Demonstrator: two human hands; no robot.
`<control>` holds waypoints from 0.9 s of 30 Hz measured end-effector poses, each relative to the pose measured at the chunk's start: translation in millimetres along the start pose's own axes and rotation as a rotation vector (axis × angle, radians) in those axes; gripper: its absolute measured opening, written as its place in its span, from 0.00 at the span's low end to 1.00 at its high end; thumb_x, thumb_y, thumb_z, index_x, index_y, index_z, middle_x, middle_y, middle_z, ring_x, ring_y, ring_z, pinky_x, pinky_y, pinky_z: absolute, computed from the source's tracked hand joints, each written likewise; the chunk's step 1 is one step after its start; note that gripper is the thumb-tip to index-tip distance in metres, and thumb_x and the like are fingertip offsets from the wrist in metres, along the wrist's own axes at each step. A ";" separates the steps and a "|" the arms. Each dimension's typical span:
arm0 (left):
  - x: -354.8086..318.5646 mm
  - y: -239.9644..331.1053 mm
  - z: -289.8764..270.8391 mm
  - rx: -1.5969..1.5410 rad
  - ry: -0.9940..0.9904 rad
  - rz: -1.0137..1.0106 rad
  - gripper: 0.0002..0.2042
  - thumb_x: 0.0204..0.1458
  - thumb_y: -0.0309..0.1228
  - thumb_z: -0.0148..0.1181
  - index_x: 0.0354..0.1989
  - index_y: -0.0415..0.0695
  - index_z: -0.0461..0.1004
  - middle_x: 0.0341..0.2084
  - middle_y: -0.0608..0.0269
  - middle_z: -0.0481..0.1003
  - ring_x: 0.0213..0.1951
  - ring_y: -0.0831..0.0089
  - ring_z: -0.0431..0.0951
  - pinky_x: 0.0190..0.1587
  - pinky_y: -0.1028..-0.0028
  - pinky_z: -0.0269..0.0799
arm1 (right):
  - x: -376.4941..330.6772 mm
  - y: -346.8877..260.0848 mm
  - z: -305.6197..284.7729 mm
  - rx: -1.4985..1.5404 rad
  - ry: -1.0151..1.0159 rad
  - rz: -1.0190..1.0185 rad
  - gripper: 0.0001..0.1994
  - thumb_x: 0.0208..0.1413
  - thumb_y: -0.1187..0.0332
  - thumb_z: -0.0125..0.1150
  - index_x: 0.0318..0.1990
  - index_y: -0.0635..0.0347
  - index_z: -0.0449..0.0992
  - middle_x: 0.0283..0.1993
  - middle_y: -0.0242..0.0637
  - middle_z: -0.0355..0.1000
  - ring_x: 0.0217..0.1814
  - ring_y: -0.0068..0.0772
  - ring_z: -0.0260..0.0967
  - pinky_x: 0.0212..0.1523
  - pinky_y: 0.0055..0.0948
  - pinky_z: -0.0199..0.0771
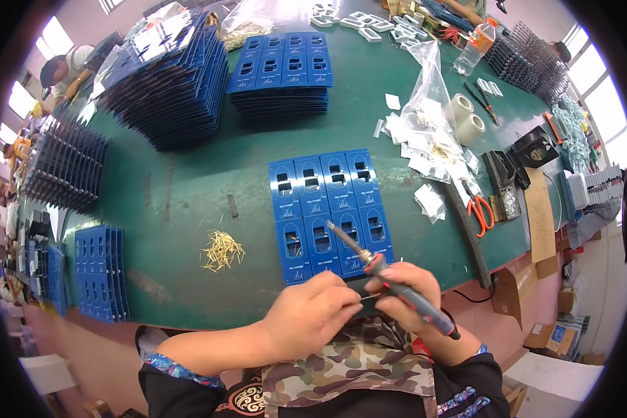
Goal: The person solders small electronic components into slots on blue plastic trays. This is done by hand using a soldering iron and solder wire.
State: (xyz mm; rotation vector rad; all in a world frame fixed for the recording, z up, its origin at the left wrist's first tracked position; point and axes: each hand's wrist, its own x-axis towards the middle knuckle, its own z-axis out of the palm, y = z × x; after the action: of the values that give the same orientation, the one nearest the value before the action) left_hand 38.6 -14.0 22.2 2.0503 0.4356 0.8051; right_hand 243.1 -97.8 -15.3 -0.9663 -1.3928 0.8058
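- A soldering iron (390, 282) is gripped in the right hand (404, 289), fingers closed round its dark handle; its red collar sits just above the fingers.
- The iron's tip is pointed up and to the left, and is seen over the lower right part of the blue panel (331, 212).
- The left hand (312, 315) is closed in a pinch; a thin wire (369, 297) is seen running from its fingertips toward the right hand. What else it may hold cannot be told.
- Both hands are held close together at the near table edge, just below the panel.
- The panel is laid flat on the green table (188, 202), in front of the person; it is made up of two rows of four small blue boards with cut-outs.
- A loose heap of brass pins (221, 251) is seen left of the panel, near it but apart.
- Two tall stacks of blue panels (282, 73) are placed at the far side of the table, and a flat stack (101, 272) lies at the near left edge.
- Clear bags (428, 90) and small white packets are scattered right of the panel.
- Two rolls of tape (467, 118) are set beside the bags, and orange-handled scissors (479, 209) lie near the right edge.
- A plastic bottle (475, 45) is stood at the far right.
- Another person (63, 70) is seen at the far left end of the table.
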 end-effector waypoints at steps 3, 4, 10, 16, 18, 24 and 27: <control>-2.6 -0.4 1.4 -0.001 -0.007 -0.009 0.11 0.46 0.20 0.68 0.36 0.41 0.74 0.29 0.57 0.74 0.28 0.63 0.76 0.28 0.70 0.73 | 7.9 0.7 12.9 -0.068 0.000 -0.036 0.18 0.50 0.79 0.67 0.49 0.62 0.73 0.32 0.40 0.75 0.31 0.32 0.73 0.32 0.28 0.72; -3.6 -0.3 0.1 0.001 -0.003 -0.011 0.11 0.46 0.20 0.68 0.36 0.41 0.74 0.29 0.57 0.74 0.28 0.63 0.76 0.28 0.70 0.73 | 9.4 0.1 13.7 -0.066 -0.004 -0.037 0.18 0.50 0.79 0.67 0.49 0.62 0.73 0.32 0.40 0.75 0.31 0.32 0.73 0.32 0.28 0.72; -3.5 -15.1 -25.7 0.149 0.018 0.017 0.11 0.47 0.19 0.65 0.40 0.42 0.77 0.29 0.57 0.74 0.29 0.62 0.76 0.30 0.68 0.73 | 21.7 -4.7 -4.1 -0.083 0.007 -0.035 0.18 0.48 0.79 0.65 0.49 0.61 0.74 0.31 0.38 0.73 0.30 0.30 0.70 0.33 0.28 0.70; 3.5 -45.1 -48.7 0.371 0.138 -0.038 0.08 0.50 0.19 0.62 0.39 0.39 0.76 0.28 0.55 0.73 0.27 0.61 0.76 0.28 0.69 0.72 | 23.1 2.9 -27.3 -0.201 0.027 0.022 0.14 0.50 0.68 0.64 0.44 0.64 0.76 0.29 0.39 0.70 0.29 0.31 0.67 0.33 0.28 0.67; 2.1 -48.9 -46.0 0.389 0.128 -0.034 0.08 0.49 0.19 0.62 0.39 0.39 0.76 0.28 0.55 0.73 0.27 0.61 0.76 0.28 0.69 0.72 | 21.0 6.5 -21.4 -0.137 0.133 0.062 0.11 0.48 0.72 0.63 0.39 0.66 0.75 0.29 0.39 0.71 0.27 0.29 0.66 0.30 0.26 0.65; 2.8 -52.7 -44.7 0.450 0.108 -0.011 0.08 0.48 0.19 0.63 0.38 0.39 0.76 0.28 0.56 0.73 0.27 0.60 0.76 0.27 0.68 0.72 | 18.7 15.3 -23.0 -0.170 0.100 0.088 0.10 0.47 0.74 0.62 0.37 0.66 0.75 0.27 0.40 0.72 0.25 0.28 0.66 0.27 0.26 0.65; 2.4 -53.6 -44.9 0.451 0.105 -0.018 0.08 0.48 0.19 0.63 0.37 0.39 0.76 0.28 0.56 0.73 0.27 0.60 0.76 0.27 0.68 0.73 | 21.8 15.1 -21.9 -0.181 0.090 0.069 0.09 0.47 0.74 0.62 0.37 0.67 0.75 0.26 0.40 0.71 0.25 0.29 0.67 0.27 0.27 0.65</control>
State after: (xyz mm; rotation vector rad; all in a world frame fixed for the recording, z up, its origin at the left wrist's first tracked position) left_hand 9.2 44.5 -2.5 2.4173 0.7479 0.8640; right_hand 267.1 -73.4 -18.5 -1.1818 -1.3774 0.6865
